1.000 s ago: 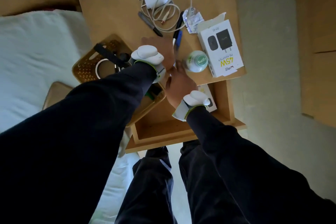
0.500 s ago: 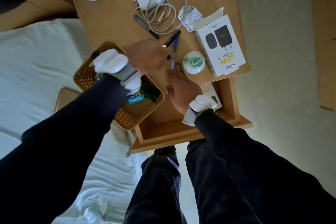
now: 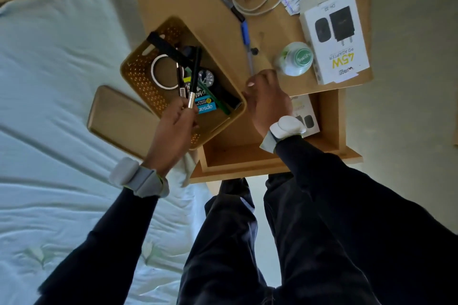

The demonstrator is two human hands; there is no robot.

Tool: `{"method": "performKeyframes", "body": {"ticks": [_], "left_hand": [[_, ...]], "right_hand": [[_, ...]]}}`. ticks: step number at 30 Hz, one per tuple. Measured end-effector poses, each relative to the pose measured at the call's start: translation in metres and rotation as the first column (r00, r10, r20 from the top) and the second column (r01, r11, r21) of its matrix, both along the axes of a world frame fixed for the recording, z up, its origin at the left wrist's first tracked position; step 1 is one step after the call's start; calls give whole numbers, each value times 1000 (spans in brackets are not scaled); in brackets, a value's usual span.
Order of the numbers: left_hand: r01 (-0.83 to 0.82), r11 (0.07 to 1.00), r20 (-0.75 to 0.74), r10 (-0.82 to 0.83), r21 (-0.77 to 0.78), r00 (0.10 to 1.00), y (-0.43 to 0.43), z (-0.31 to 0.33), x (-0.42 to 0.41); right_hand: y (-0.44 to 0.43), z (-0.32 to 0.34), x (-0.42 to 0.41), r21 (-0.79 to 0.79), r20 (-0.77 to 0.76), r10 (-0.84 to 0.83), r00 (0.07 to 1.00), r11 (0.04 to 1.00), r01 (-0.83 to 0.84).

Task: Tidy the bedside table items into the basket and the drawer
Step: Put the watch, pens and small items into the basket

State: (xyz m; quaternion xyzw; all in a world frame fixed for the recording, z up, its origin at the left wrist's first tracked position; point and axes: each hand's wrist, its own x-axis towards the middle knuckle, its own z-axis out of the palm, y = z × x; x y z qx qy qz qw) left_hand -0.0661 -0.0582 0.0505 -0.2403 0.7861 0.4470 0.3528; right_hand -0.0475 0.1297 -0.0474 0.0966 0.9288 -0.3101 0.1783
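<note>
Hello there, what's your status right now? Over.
Left hand holds black silver-tipped pen over yellow perforated basket. Right hand beside blue pen, grip unclear. Nothing blocks the basket.

**Person's wear, head view**

Arms: long dark sleeves, near black, plain fabric, ending at the wrists. This holds for both the left sleeve (image 3: 99, 230) and the right sleeve (image 3: 347, 193).

Behind the left hand (image 3: 173, 126): grey wrist band (image 3: 148, 182) carrying a pale rounded pod (image 3: 121, 171), with a thin yellow-green edge on the cuff side.

Behind the right hand (image 3: 267, 99): white rounded pod (image 3: 287, 127) on a pale grey strap, with a trace of the same green trim.

Legs: dark trousers (image 3: 223, 242), same tone as the sleeves.

Markings on the pods: too small to tell.
</note>
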Motion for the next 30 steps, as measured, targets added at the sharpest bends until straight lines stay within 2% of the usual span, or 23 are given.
{"method": "performKeyframes", "body": {"ticks": [7, 15, 18, 21, 25, 30], "left_hand": [[-239, 971, 40, 238, 22, 970, 2, -3, 17], [-290, 957, 231, 280, 8, 932, -7, -25, -11], [-351, 936, 294, 331, 18, 897, -11, -29, -15], [-338, 941, 271, 320, 24, 908, -13, -29, -13], [-274, 961, 273, 254, 37, 928, -15, -28, -7], [-280, 958, 219, 262, 54, 940, -16, -20, 1]], "right_hand": [[-2, 7, -15, 25, 6, -111, 994, 994, 110], [-2, 4, -16, 150, 127, -81, 989, 987, 61], [-1, 5, -12, 161, 124, -23, 992, 987, 3], [3, 9, -8, 142, 118, -20, 993, 990, 3], [8, 23, -5, 12, 67, -129, 989, 992, 129], [0, 63, 0, -75, -15, -173, 985, 982, 171]]}}
